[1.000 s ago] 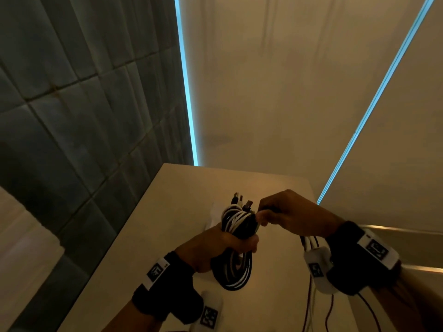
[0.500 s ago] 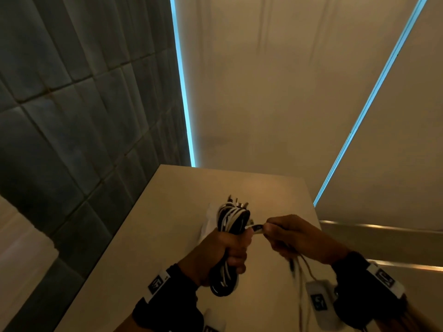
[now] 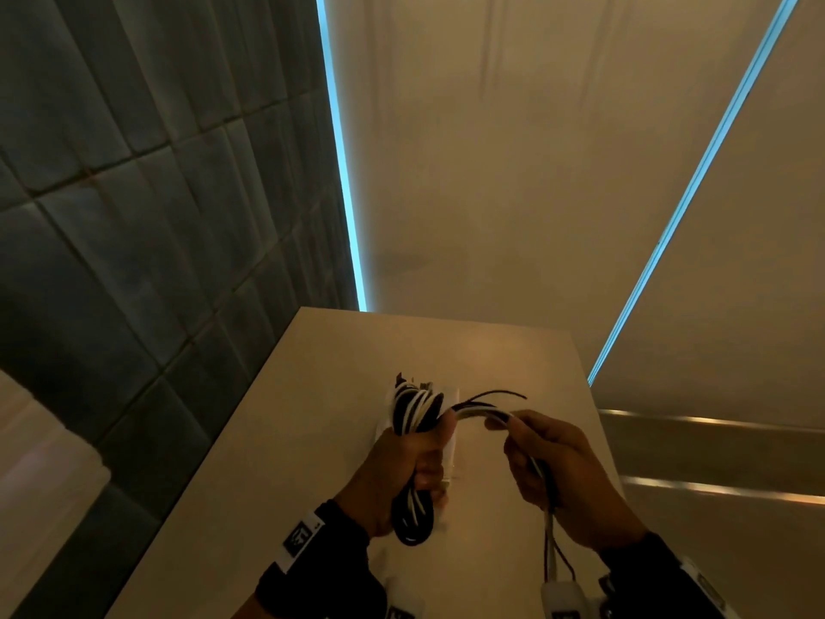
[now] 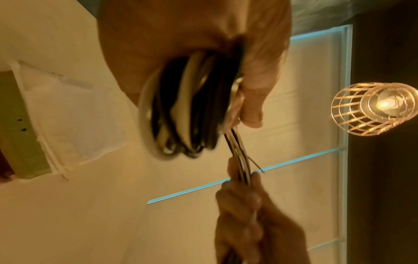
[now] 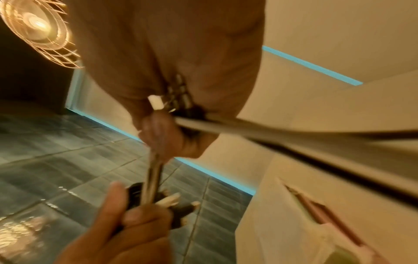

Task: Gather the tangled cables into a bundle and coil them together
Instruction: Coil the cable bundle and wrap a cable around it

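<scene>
A coil of black and white cables (image 3: 413, 411) is held upright above the beige table (image 3: 277, 440). My left hand (image 3: 408, 469) grips the coil around its middle; its loops show above and below the fist, and also in the left wrist view as the cable coil (image 4: 181, 114). Loose cable tails (image 3: 480, 411) run from the coil's top to the right. My right hand (image 3: 551, 471) grips these tails in its curled fingers, and they hang down below it. In the right wrist view the cable tails (image 5: 153, 171) stretch down to the left hand (image 5: 126, 223), where plug ends (image 5: 172, 200) stick out.
A white flat thing (image 3: 453, 444) lies on the table behind the coil. A dark tiled wall (image 3: 134, 216) stands to the left, a pale wall with blue light strips (image 3: 343, 172) ahead. A wire-cage lamp (image 4: 375, 110) glows overhead. The table ends at the right edge (image 3: 598, 422).
My right hand has pulled away to the right, drawing the loose tails out from the coil's top. The left hand keeps its grip on the coil, slightly lower and nearer.
</scene>
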Available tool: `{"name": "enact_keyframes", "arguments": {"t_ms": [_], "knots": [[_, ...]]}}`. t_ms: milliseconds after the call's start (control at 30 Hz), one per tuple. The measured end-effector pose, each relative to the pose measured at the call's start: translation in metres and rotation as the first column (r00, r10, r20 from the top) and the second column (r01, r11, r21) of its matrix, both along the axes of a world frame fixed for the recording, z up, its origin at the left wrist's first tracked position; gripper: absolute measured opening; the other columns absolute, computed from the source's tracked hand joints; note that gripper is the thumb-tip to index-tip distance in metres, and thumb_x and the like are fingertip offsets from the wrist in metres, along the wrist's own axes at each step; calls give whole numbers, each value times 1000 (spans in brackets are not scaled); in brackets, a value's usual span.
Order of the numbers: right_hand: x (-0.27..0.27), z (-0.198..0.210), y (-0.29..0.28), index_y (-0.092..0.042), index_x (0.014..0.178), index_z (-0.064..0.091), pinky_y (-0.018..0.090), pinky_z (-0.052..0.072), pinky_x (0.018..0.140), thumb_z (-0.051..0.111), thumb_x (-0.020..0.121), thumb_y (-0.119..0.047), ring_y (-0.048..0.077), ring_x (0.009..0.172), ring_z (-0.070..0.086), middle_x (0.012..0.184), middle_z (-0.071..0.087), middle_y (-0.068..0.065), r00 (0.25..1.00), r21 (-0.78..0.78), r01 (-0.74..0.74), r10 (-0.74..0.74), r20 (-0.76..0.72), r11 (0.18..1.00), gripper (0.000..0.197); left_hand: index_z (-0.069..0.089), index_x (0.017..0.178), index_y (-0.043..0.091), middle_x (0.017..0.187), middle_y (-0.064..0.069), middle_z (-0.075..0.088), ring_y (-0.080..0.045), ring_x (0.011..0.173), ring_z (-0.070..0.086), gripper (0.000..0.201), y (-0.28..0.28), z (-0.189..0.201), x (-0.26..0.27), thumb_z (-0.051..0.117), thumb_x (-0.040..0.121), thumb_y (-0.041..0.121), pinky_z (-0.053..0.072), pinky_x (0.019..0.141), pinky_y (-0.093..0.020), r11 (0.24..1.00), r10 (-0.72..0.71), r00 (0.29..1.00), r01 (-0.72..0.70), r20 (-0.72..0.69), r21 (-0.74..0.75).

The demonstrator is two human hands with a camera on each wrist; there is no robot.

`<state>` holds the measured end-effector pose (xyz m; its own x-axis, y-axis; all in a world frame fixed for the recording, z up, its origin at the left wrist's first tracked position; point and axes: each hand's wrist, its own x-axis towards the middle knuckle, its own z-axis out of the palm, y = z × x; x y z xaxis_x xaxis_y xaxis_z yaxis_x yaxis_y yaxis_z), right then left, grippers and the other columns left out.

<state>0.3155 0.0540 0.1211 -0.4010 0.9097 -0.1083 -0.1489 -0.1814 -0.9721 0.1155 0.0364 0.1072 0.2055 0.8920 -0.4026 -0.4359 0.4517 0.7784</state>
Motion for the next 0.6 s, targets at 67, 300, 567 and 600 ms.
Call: {"name": "enact_keyframes", "arguments": {"t_ms": [67,300,567,600], "knots": [[-16,7,0,-9,97,70,25,26,40,56,89,-30,12,44,35,60,44,5,983,114,159,-169,78,981,27,46,57,19,47,3,31,-11,37,31,52,-1,-2,8,83,62,55,36,53,-32,1000,9,998,-8,-62,22],[-65,12,-3,-21,101,65,9,42,63,49,98,-16,-2,72,51,80,49,-14,742,693,122,-529,412,711,17,61,72,8,62,-11,53,-21,55,54,68,0,3,22,57,66,75,54,58,-34,995,43,992,-33,-122,89],[-84,2,-15,-12,109,51,40,45,84,42,75,-14,18,96,40,102,39,-2,779,508,-230,-156,608,830,35,62,103,8,97,-21,61,-29,91,64,37,18,2,14,72,82,38,53,82,-39,978,177,976,-190,129,89],[-81,4,-16,-15,113,53,37,47,87,44,73,-14,19,101,41,104,41,-4,845,480,-200,-98,526,854,40,62,94,11,86,-13,60,-24,82,62,29,20,3,14,71,82,37,52,74,-34,976,191,967,-205,166,71]]}}
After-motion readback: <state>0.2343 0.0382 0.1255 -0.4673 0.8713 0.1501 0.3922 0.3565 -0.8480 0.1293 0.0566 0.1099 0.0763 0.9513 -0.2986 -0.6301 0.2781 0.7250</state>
